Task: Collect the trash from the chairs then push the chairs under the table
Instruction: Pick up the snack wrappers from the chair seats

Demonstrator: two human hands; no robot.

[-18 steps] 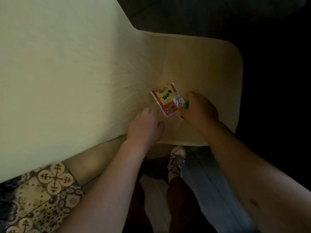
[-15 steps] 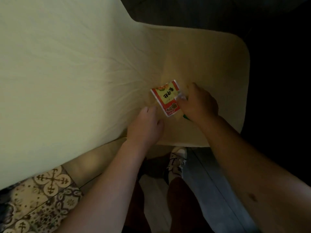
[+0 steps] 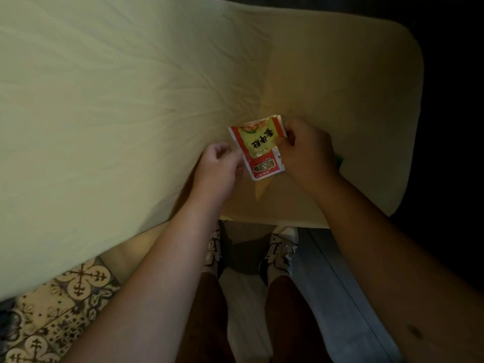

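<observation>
1. One red-and-yellow crinkled foil snack wrapper (image 3: pixel 258 146) with printed characters is now lifted off the pale wooden chair seat (image 3: pixel 353 106); half a second ago it lay flat there under the fingertips of one hand only. Both hands hold it now.
2. Wrapper look: flat, empty-looking, torn open along its top edge, yellow panel above a red band, white border. It is thin, so likely to crumple easily.
3. Right hand (image 3: pixel 305 150) at 3 o'clock of the wrapper, fingers curled and pinching its right edge. A green scrap (image 3: pixel 340 161) peeks out past that hand at 3 o'clock; cannot tell whether it is held.
4. Left hand (image 3: pixel 217 166) at 9 o'clock, thumb and fingers pinching the wrapper's left edge.
5. Judgement: trash from this seat is picked up; the chair is not yet pushed in.
6. Outward: cream tablecloth (image 3: pixel 91 100) at 10 o'clock, patterned floor tiles (image 3: pixel 52 310) at 7 o'clock, white sneakers (image 3: pixel 281 250) at 6 o'clock.
</observation>
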